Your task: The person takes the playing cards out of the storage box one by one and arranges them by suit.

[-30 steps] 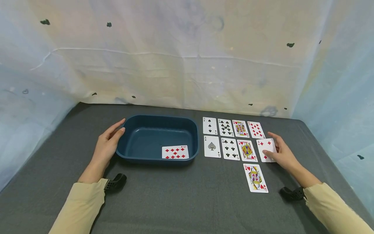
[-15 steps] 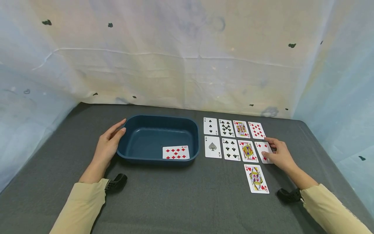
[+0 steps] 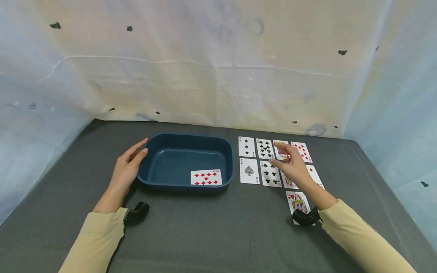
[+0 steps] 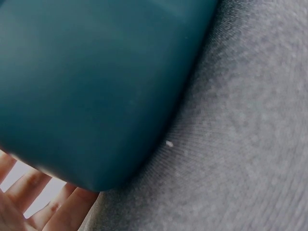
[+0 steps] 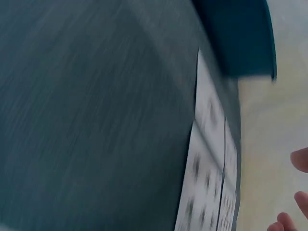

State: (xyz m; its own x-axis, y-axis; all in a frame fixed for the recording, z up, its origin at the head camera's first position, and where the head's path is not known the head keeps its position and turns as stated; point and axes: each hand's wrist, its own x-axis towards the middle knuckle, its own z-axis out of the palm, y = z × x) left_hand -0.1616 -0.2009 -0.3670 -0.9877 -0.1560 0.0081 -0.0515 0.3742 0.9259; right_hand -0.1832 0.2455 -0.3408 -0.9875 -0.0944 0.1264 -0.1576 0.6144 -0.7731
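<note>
Grey cloth table, left hand flat against blue tub, right hand spread over cards

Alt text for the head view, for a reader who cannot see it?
A right hand hovers open over playing cards laid face up on a grey table. The left hand rests against a blue tub holding a ten of diamonds.

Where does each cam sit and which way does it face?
Head: worn on the head, looks forward and down at the blue tub, the card rows, both hands, both sleeves.
Left wrist: low beside the tub's outer wall, left hand fingers at bottom left.
Right wrist: blurred, skims the cloth toward cards; fingertips at right edge.
Shared: all three show the tub.
</note>
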